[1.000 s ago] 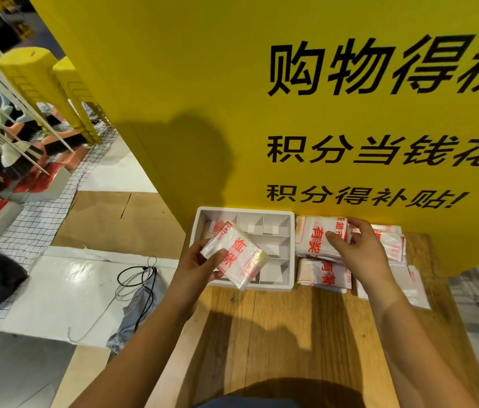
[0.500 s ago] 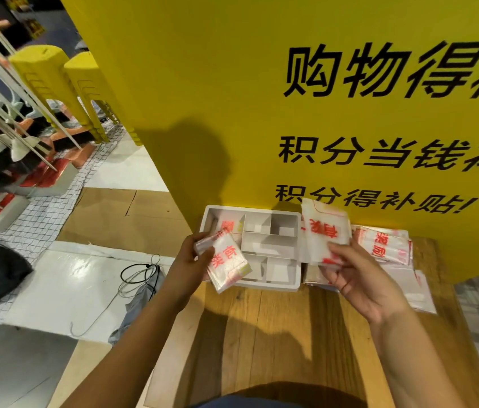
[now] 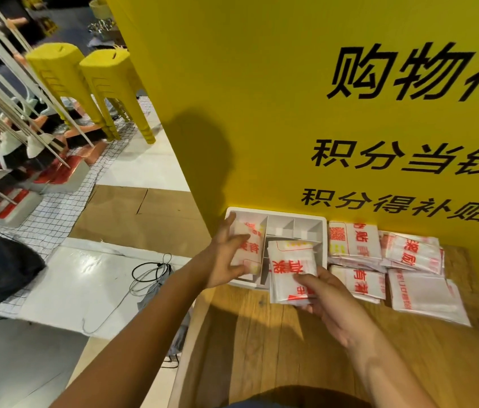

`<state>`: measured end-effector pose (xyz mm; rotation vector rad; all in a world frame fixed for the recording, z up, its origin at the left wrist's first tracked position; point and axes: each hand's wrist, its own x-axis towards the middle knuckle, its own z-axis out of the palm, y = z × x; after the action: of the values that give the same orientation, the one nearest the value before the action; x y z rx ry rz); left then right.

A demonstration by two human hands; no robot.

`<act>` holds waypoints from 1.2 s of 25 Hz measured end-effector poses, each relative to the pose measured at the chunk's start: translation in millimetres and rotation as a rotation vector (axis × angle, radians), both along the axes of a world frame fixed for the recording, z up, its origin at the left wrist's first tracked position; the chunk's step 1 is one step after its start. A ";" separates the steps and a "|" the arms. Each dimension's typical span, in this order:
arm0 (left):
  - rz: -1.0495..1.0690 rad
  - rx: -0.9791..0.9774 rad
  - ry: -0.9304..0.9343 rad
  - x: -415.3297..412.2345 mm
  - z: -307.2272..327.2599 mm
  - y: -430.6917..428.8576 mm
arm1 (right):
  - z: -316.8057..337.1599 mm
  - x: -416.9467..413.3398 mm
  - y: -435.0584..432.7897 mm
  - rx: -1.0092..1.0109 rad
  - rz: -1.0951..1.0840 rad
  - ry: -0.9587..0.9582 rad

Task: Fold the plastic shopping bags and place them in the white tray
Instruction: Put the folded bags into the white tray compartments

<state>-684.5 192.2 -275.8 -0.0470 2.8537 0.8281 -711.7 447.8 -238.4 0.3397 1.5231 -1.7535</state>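
The slick folded bag [image 3: 247,245] under the left hand [image 3: 226,257] could spring open once the fingers lift, since only the compartment walls of the white tray [image 3: 276,212] would hold its creases. The second folded bag [image 3: 290,269], pinched just at its near edge by the right hand [image 3: 331,301], might slip. The left thumb and fingers clasp their bag inside the tray's left compartment, seemingly pressing it down. The right hand's bag overhangs the tray's near wall, beyond the fingertips.

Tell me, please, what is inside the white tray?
The white tray has a folded red-printed white plastic bag in its left compartment, gripped by the left hand. A similar bag in the right hand covers the front right compartments.
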 end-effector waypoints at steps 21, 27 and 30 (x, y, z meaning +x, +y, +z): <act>0.357 0.233 0.274 33.0 -46.7 1.9 | -29.6 -11.4 -97.0 0.411 0.102 0.741; 0.002 -0.115 0.393 40.4 -46.6 -4.7 | -40.0 -7.8 -105.6 0.736 0.246 1.085; 0.025 -0.249 0.374 30.4 -50.2 -4.3 | -50.9 -8.4 -94.5 0.939 0.404 1.364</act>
<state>-654.1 187.9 -326.0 0.0468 3.3006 0.5258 -720.0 353.3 -289.3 -0.8814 3.0151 -0.6981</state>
